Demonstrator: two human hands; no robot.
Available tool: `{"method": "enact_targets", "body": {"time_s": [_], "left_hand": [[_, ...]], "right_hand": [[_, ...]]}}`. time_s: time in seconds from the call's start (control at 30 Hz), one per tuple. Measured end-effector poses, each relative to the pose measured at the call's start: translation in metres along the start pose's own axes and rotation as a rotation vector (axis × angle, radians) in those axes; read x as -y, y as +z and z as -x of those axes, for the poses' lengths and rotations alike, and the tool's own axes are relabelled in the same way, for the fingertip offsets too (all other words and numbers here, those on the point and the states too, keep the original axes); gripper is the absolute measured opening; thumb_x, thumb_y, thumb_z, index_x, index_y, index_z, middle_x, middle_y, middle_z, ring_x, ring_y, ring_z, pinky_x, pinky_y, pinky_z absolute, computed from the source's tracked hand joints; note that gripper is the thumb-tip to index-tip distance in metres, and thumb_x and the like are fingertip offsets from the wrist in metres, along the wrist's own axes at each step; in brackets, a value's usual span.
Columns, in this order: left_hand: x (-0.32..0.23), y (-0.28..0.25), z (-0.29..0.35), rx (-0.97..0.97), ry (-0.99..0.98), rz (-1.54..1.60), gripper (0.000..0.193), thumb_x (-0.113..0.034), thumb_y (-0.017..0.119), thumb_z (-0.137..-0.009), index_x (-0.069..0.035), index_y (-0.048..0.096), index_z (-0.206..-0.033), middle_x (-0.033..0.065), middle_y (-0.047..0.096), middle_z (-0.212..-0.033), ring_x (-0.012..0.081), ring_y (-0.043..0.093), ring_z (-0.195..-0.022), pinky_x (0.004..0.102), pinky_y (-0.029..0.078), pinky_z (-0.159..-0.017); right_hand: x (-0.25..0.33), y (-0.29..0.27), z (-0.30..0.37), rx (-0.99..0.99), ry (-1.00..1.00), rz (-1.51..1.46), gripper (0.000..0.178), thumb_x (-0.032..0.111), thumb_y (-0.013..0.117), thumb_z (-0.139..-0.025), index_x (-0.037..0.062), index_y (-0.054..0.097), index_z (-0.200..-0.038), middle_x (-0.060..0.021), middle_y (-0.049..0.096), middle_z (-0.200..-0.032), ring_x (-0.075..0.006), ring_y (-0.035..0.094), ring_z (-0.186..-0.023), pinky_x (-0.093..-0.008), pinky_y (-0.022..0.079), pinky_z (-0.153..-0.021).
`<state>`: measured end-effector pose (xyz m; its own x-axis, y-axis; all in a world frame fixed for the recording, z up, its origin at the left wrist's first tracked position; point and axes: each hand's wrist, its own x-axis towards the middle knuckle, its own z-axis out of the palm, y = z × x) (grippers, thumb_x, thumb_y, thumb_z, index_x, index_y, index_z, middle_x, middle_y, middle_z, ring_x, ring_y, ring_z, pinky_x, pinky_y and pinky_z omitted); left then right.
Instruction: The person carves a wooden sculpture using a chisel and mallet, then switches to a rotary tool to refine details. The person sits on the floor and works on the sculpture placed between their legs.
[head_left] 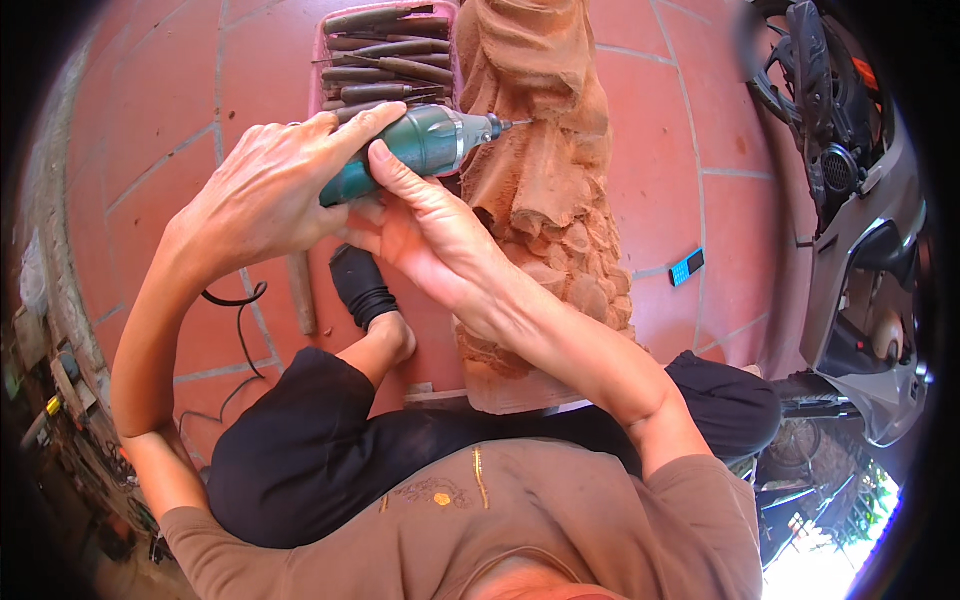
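Both my hands hold a green die grinder (425, 140) with a silver collar and a thin bit pointing right. My left hand (265, 180) wraps over its rear and top from the left. My right hand (430, 235) grips it from below, thumb along the green body. The bit's tip is at the surface of a reddish-brown wood carving (545, 190); whether it touches I cannot tell. Carved folds cover the upper part, and rounded lumps the lower. The carving stretches from the top of the view down to near my lap.
Beyond the grinder stands a pink tray (317, 75) of wood-handled carving tools (385, 50). A black cord (243, 335) trails over the red tiles at left, near a wooden stick (302, 292). A keypad phone (687, 267) lies right of the carving. A motorbike (865, 230) stands far right.
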<state>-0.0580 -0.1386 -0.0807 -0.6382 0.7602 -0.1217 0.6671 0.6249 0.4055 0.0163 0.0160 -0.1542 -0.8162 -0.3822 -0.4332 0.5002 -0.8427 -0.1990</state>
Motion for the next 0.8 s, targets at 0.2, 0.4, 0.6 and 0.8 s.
{"method": "enact_targets", "body": {"time_s": [0.2,0.4,0.6,0.8], "left_hand": [[-0.001,0.001,-0.003,-0.032,0.018,0.016,0.083,-0.017,0.079,-0.071,-0.014,0.044,-0.146,0.0176,0.066,-0.108,0.0379,0.065,-0.094,0.0458,0.051,-0.079],[0.001,-0.001,-0.002,-0.111,0.039,0.001,0.092,-0.008,0.078,-0.065,-0.016,0.043,-0.149,0.0148,0.066,-0.099,0.0353,0.066,-0.088,0.0435,0.053,-0.075],[0.000,0.000,-0.009,-0.121,0.021,-0.001,0.095,-0.006,0.079,-0.062,-0.016,0.043,-0.149,0.0150,0.066,-0.100,0.0355,0.066,-0.088,0.0440,0.053,-0.076],[0.004,0.004,-0.015,-0.144,0.067,-0.010,0.095,-0.007,0.079,-0.062,-0.016,0.042,-0.150,0.0146,0.066,-0.100,0.0354,0.066,-0.087,0.0445,0.053,-0.074]], "right_hand": [[0.003,0.001,0.002,0.006,-0.020,0.023,0.036,0.029,0.069,-0.095,0.0104,0.060,-0.125,-0.0042,0.067,-0.118,-0.0193,0.063,-0.112,-0.0428,0.048,-0.099],[0.010,0.009,0.002,0.010,-0.049,0.109,0.035,0.028,0.069,-0.095,0.0104,0.060,-0.124,-0.0030,0.066,-0.118,-0.0177,0.063,-0.111,-0.0393,0.052,-0.094],[0.017,0.008,-0.001,0.001,-0.075,0.145,0.035,0.027,0.069,-0.096,0.0105,0.058,-0.125,-0.0031,0.065,-0.120,-0.0180,0.062,-0.113,-0.0401,0.053,-0.096],[0.021,0.007,-0.001,-0.008,-0.098,0.140,0.035,0.025,0.070,-0.095,0.0106,0.057,-0.124,-0.0031,0.064,-0.120,-0.0180,0.062,-0.113,-0.0414,0.054,-0.097]]}}
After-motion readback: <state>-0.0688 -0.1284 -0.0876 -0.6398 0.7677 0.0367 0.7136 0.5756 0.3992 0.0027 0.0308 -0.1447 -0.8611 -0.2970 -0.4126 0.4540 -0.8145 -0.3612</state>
